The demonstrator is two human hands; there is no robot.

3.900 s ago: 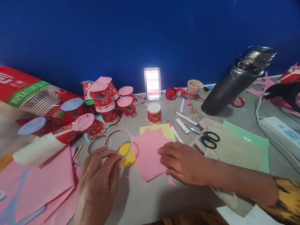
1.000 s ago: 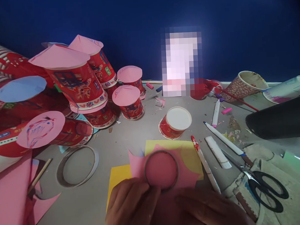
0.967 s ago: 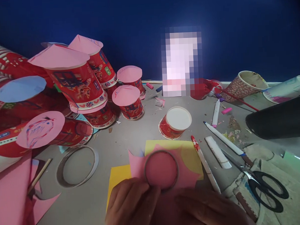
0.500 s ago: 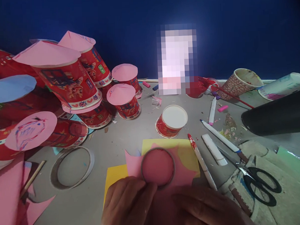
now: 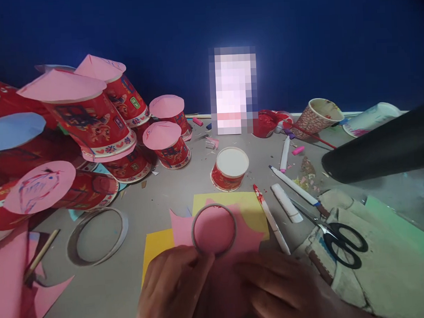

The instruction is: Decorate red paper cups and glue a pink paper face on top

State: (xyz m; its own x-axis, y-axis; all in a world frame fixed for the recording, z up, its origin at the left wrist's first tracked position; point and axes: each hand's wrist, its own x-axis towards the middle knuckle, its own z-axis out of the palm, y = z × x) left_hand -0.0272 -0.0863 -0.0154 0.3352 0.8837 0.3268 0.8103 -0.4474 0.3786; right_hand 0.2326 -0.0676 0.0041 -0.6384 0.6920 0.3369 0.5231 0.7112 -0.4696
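Pixelated bright rectangle [image 5: 230,90], upper centre, black flask [image 5: 383,143] cut off at right, blue paper disc [image 5: 17,130] clipped at left, left hand [image 5: 171,287] and right hand [image 5: 284,287] cropped at bottom

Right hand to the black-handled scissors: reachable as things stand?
Likely yes: the black-handled scissors lie uncovered on the beige cloth, off to the right of the right hand, with nothing seen standing between. The hand is at the pink paper now.
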